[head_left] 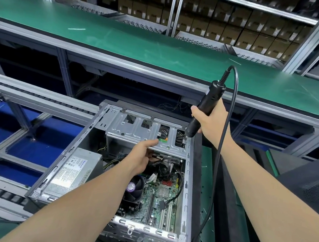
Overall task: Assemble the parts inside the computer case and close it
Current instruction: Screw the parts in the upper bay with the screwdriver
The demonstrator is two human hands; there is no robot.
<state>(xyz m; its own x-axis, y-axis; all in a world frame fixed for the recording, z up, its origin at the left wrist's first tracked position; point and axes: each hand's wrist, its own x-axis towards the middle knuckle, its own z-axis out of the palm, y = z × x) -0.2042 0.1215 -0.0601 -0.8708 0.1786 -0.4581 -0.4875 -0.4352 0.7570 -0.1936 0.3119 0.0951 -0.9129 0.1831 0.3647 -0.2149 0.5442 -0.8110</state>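
Shelves with brown cardboard boxes (239, 31) fill the background, and a long green counter (123, 38) runs across beyond both hands. Below the hands lies the open computer case (187, 181), on its side, with its inside facing up.

The left hand (142, 156) grips the near edge of the metal drive cage (134, 130), thumb on top and fingers under it. The right hand (210, 121) is closed around a black electric screwdriver (209, 98), which is tilted; its tip touches the cage corner just right of the left hand. A black cable (230, 111) loops from the tool's top and hangs down beside the right forearm.

Left of the left forearm sits the grey power supply (73, 169). Between the forearms I see the round fan (135, 188) and the green motherboard (159, 202) (partly hidden by wires). A dark vented panel (307, 182) lies right of the right arm.
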